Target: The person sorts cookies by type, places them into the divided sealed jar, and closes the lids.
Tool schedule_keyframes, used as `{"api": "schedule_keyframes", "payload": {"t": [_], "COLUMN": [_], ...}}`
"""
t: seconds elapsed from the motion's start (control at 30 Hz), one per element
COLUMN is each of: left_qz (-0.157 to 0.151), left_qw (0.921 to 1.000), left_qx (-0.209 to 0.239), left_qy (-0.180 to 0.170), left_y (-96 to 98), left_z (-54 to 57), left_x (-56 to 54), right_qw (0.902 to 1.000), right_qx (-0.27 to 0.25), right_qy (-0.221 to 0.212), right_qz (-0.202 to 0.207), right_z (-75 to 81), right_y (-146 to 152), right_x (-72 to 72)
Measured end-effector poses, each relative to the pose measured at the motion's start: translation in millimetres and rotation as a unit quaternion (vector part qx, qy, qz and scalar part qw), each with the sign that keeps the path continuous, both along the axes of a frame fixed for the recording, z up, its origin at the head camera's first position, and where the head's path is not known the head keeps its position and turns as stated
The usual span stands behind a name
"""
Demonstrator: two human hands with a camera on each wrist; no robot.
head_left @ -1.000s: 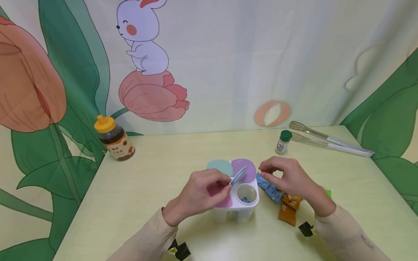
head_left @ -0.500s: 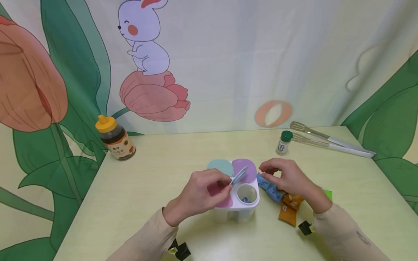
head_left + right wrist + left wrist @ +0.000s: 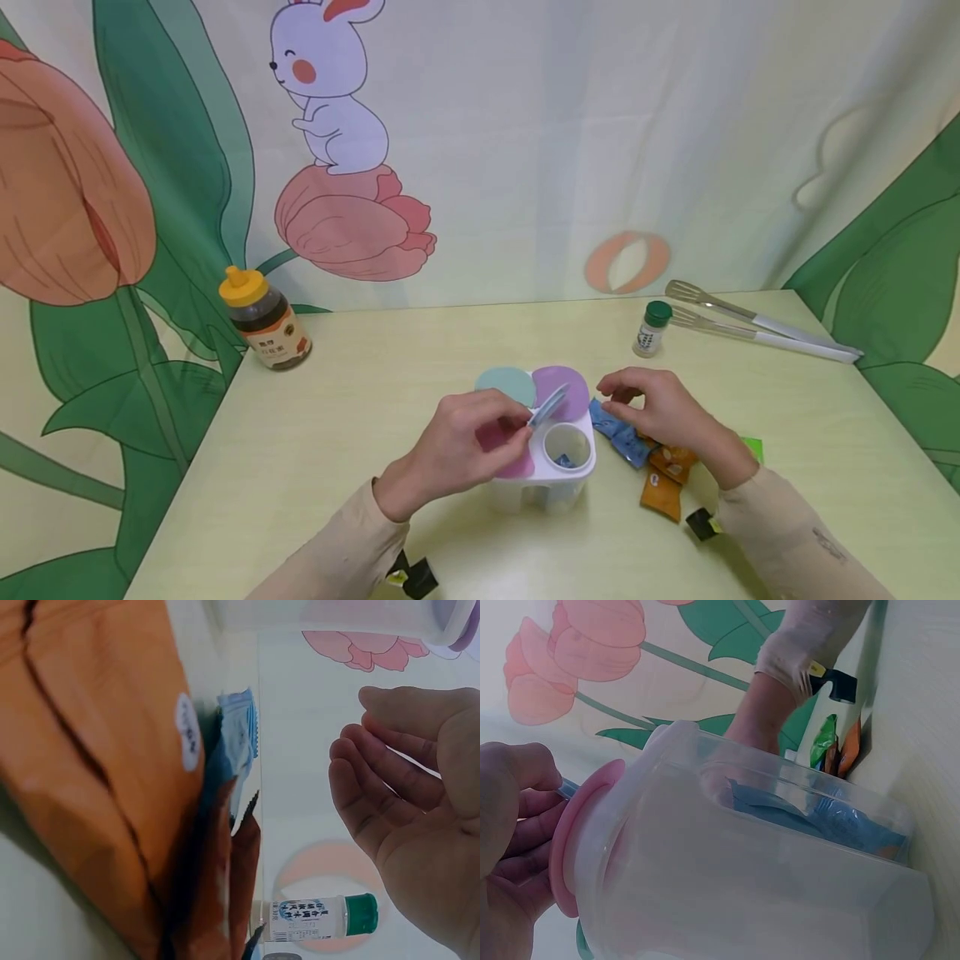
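Between the thumb and fingers of my left hand [image 3: 468, 437] a light blue lid [image 3: 549, 406] is pinched, tilted above a white-topped box [image 3: 536, 479] with clear walls. The round compartment opening [image 3: 566, 446] at its near right is uncovered, and a small blue packet [image 3: 565, 460] shows inside. Green, purple and pink lids [image 3: 585, 836] cover the other openings. My right hand [image 3: 663, 408] hovers right of the box, fingers loosely curved and holding nothing. Below and beside it lie blue packets [image 3: 626, 437] and orange packets [image 3: 662, 493].
A green-capped shaker bottle [image 3: 650, 329] stands behind my right hand. Farther right lie tongs [image 3: 757, 325] with white handles. A honey-like bottle [image 3: 268, 325] with a yellow cap stands at the back left. A green packet [image 3: 752, 448] is partly hidden by my right wrist.
My right hand has shifted very slightly toward me. The left hand and the light blue lid hold the same position over the box.
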State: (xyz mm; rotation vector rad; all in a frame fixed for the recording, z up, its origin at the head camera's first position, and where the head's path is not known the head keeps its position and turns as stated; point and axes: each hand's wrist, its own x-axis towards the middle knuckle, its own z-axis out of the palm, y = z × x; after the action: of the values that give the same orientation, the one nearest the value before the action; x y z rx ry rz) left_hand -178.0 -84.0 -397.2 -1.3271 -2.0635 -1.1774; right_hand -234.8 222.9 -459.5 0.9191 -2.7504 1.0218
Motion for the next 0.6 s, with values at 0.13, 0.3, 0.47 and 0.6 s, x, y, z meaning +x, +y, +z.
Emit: {"api": "schedule_keyframes", "payload": {"t": [0.13,0.3,0.47,0.6], "left_qz": [0.0,0.001,0.0,0.001], "left_qw": [1.0,1.0,1.0,1.0], "left_qx": [0.0,-0.001,-0.001,0.0], "left_qy": [0.0,0.001,0.001,0.005], "left_y": [0.0,-0.1,-0.2,-0.3], "left_z": [0.0,0.1,0.1,0.4], "left_x": [-0.1,0.1,0.0,-0.3], "right_qw": [0.9998,0.9987,0.9969,0.9951], "right_qx": [0.008,0.029,0.044,0.056], "right_qy": [-0.017,-0.041,-0.064,-0.08], "right_qz": [-0.005,-0.012,-0.015,-0.014], "right_z": [-2.1,-8.2,-13.3,-15.1], "right_y": [0,0,0,0], "right_x": [-1.6,-4.7,-6.8,-8.7]}}
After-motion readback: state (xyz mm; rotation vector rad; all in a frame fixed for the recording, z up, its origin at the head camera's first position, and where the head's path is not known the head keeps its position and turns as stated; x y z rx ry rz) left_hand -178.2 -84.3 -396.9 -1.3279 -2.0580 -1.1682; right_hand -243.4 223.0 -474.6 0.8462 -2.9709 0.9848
